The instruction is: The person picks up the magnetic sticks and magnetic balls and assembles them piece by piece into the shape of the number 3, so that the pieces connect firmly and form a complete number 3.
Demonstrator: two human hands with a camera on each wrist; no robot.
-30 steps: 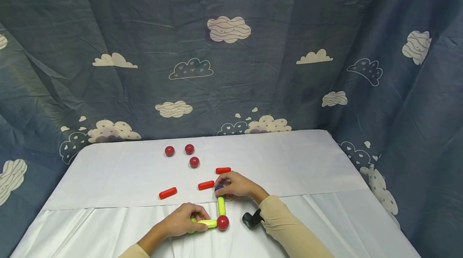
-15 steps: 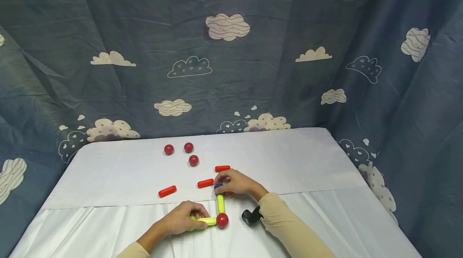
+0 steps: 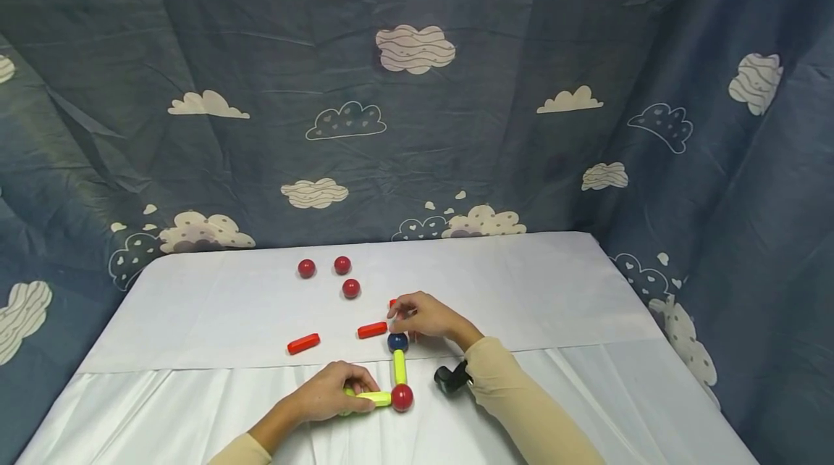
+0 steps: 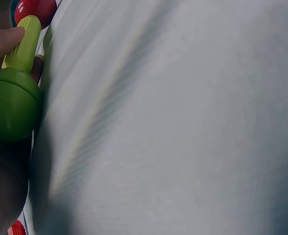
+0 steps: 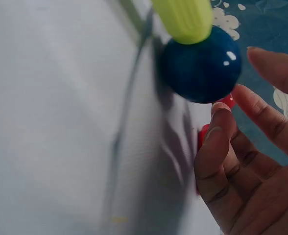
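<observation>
1. The left hand [image 3: 329,394] has its grip clamped on a yellow-green rod [image 4: 25,51], thumb laid over ridges that run lengthwise, like moulded plastic.
2. A smooth green ball [image 4: 12,107], ringed by a fine groove, caps the rod's near end; a glossy red ball [image 3: 402,398] is joined to the other.
3. From that red ball a second rod [image 3: 399,368], also yellow-green, runs away from the person to a shiny dark blue ball [image 5: 200,66], making a corner on the white cloth-covered surface [image 3: 521,291].
4. The right hand [image 3: 426,317] is just beside the blue ball, its grip apart, fingers bent; whether a fingertip brushes the ball, I can't tell.
5. Two red rods [image 3: 303,343] [image 3: 372,329] lie in plain sight; other red pieces [image 3: 393,303] are mostly hidden by the right hand.
6. Three red balls [image 3: 351,288] sit farther back, near one another.
7. The creased blue-grey curtain [image 3: 456,132] behind is printed with clouds, some wavy-lined, some dotted, some with little hearts.
8. A black device [image 3: 449,380] shows by the tan sleeve [image 3: 531,407] at the right wrist, its details hard to make out.
</observation>
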